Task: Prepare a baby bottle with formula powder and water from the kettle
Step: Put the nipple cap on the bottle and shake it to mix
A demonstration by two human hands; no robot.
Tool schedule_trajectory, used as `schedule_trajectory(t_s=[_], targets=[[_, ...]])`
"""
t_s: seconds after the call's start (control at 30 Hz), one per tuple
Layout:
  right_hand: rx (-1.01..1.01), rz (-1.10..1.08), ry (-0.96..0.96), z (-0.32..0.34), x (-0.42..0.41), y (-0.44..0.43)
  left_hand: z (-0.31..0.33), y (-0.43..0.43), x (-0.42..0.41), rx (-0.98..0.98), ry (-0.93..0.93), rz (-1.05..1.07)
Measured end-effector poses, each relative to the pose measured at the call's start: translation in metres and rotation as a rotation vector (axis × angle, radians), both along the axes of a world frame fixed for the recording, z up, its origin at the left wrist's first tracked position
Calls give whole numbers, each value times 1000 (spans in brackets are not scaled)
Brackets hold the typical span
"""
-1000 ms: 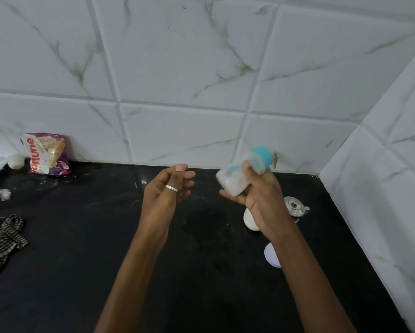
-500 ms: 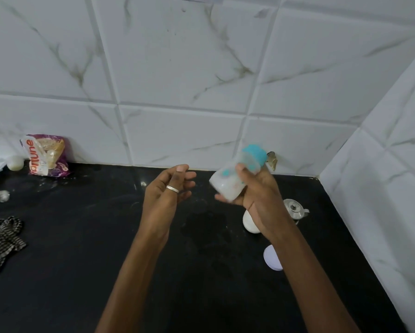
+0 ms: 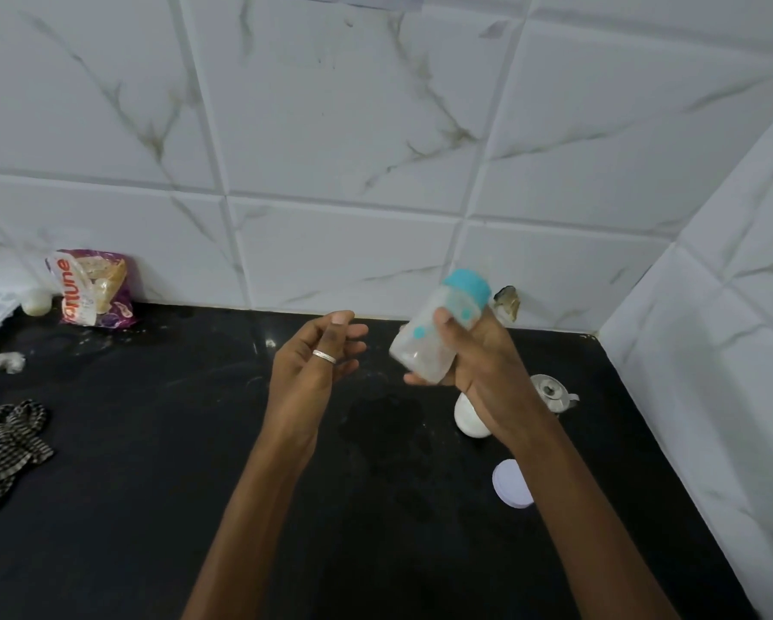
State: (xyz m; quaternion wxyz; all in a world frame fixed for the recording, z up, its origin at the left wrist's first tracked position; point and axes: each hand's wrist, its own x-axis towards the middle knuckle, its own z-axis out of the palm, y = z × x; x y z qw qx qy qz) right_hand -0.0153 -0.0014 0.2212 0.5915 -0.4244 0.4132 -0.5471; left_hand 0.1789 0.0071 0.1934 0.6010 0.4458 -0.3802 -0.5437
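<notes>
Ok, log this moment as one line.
right hand: grips baby bottle, capped, tilted, in air | left hand: open, holds nothing | kettle: on counter

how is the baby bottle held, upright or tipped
Tipped: the right hand holds the baby bottle slanted, teal cap high, base low toward the left hand.

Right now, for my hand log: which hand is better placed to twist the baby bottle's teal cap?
Probably left: the left hand is open beside the baby bottle, whose body the right hand grips.
</notes>
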Motion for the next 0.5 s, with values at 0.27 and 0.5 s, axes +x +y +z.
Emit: schedule_trajectory(t_s=[0.27,0.5], targets=[[15,-74,-51,-1,-3,-1,0,0,-1,-8,-6,-8],[21,-132,-210,-5,-5,-1,1,1,-2,-10,-17,-24]])
